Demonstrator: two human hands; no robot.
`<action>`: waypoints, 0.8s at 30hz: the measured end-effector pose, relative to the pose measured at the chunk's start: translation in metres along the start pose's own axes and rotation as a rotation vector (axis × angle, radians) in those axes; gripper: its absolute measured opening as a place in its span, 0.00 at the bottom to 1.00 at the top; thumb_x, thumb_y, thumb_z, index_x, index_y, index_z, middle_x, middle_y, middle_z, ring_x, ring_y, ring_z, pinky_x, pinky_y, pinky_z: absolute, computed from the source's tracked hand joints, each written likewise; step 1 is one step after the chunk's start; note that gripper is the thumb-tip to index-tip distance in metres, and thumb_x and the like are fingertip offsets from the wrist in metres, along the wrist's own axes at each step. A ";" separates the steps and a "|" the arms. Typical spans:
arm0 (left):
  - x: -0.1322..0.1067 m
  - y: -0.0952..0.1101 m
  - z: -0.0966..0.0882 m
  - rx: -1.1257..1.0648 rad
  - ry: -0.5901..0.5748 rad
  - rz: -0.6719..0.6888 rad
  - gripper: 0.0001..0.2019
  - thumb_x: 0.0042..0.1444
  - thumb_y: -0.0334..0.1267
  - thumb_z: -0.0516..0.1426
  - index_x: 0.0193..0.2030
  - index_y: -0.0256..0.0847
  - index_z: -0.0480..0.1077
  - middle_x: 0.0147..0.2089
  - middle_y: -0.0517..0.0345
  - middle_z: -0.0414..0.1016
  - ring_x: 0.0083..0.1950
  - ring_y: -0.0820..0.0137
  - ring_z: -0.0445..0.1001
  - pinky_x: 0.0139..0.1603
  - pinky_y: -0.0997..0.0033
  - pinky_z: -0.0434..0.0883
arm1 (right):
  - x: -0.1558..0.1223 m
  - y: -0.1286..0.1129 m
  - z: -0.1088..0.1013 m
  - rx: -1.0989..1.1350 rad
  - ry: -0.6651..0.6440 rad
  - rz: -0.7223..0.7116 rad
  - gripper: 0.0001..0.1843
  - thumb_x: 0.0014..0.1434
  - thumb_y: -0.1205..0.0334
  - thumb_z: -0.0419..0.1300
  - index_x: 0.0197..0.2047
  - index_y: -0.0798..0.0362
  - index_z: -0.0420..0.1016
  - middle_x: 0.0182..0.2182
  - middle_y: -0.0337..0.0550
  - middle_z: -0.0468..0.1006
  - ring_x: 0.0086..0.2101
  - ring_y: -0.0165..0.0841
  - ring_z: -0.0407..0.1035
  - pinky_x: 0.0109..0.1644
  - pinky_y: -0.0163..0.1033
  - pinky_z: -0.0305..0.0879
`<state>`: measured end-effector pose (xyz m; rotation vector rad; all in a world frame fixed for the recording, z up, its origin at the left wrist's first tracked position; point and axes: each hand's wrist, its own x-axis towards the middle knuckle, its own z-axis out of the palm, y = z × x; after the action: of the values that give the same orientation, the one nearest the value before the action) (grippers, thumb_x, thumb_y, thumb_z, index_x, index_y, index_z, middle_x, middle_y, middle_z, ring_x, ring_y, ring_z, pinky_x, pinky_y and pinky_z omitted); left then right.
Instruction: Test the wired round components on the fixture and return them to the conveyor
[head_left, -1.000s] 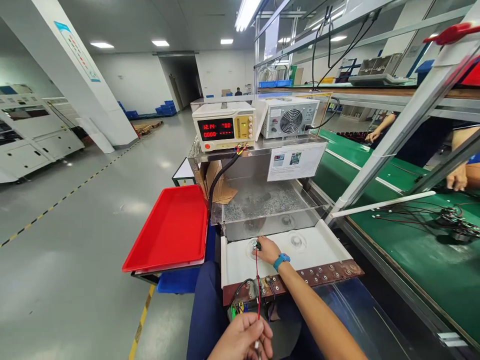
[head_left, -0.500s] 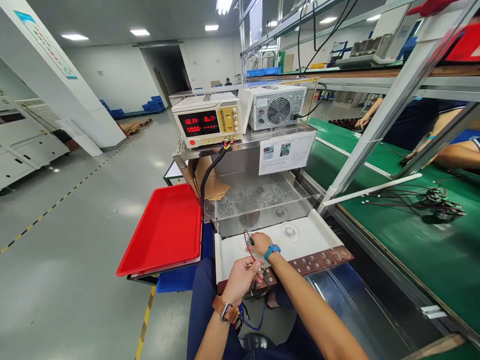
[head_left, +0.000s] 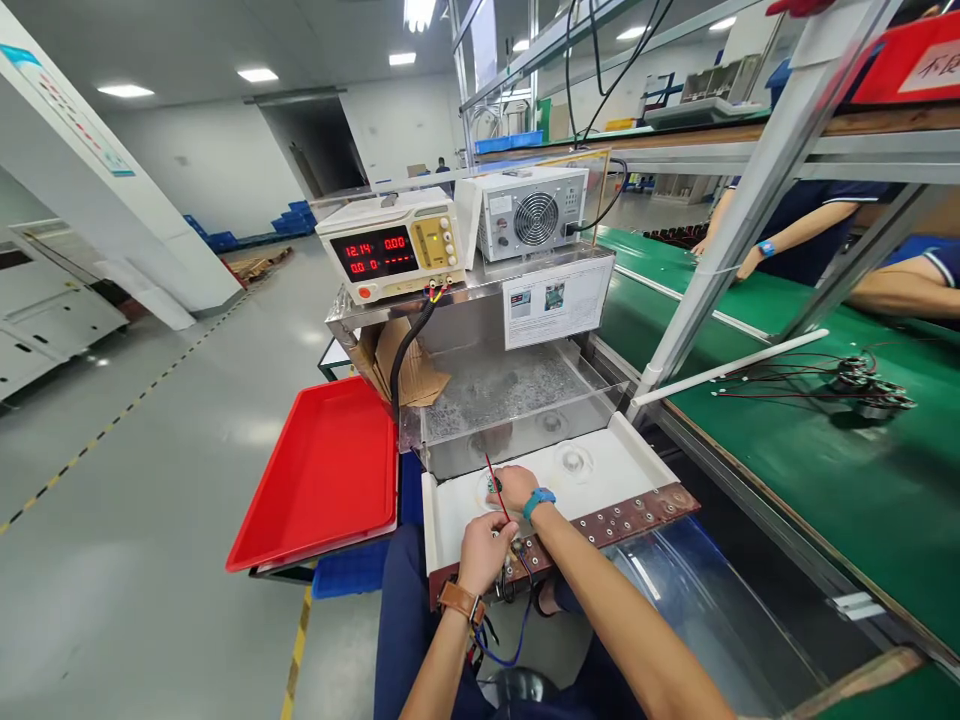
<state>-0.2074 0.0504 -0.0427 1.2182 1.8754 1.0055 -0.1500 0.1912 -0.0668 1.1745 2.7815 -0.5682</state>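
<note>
My right hand (head_left: 517, 487) is closed around a small part with a green circuit board (head_left: 494, 485), above the white tray (head_left: 536, 483). Most of that part is hidden by the fingers. A thin red wire (head_left: 495, 482) rises from my left hand (head_left: 484, 550), whose thumb and fingers pinch it. Just below the hands runs a brown terminal strip (head_left: 637, 512) with rows of metal studs along the tray's front edge. Black and blue leads (head_left: 517, 640) hang under the strip near my left wrist.
A power supply (head_left: 394, 245) with red digits stands on the metal shelf, beside a grey fan-backed unit (head_left: 536, 215). At left is a red tray (head_left: 322, 470). Small motors with wires (head_left: 870, 388) lie on the green bench (head_left: 795, 430). A co-worker's arms (head_left: 795, 235) rest farther back.
The red wire, looped over before, now points up straighter from my left hand. The view has shifted slightly right. The co-worker's arms have moved on the green bench.
</note>
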 end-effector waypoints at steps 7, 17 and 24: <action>0.003 -0.002 0.001 0.006 -0.006 -0.011 0.13 0.53 0.44 0.54 0.33 0.39 0.78 0.34 0.54 0.82 0.37 0.65 0.76 0.43 0.68 0.70 | 0.001 0.001 0.000 0.008 -0.004 0.002 0.19 0.52 0.48 0.63 0.43 0.53 0.77 0.41 0.50 0.81 0.43 0.41 0.74 0.43 0.37 0.62; 0.002 0.003 0.000 0.085 -0.020 -0.043 0.13 0.54 0.44 0.54 0.34 0.41 0.78 0.34 0.55 0.82 0.37 0.65 0.76 0.43 0.70 0.68 | 0.001 0.001 0.002 0.043 0.020 -0.001 0.20 0.51 0.49 0.63 0.44 0.52 0.77 0.41 0.49 0.81 0.43 0.40 0.74 0.42 0.37 0.62; 0.000 0.007 -0.001 0.127 -0.009 -0.072 0.12 0.54 0.43 0.54 0.32 0.41 0.77 0.33 0.57 0.81 0.37 0.66 0.76 0.40 0.71 0.66 | 0.001 0.000 0.003 0.035 0.025 -0.011 0.19 0.51 0.50 0.63 0.43 0.52 0.77 0.41 0.49 0.81 0.43 0.40 0.74 0.42 0.37 0.62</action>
<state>-0.2051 0.0516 -0.0366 1.2161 1.9866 0.8518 -0.1510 0.1911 -0.0702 1.1820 2.8122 -0.6090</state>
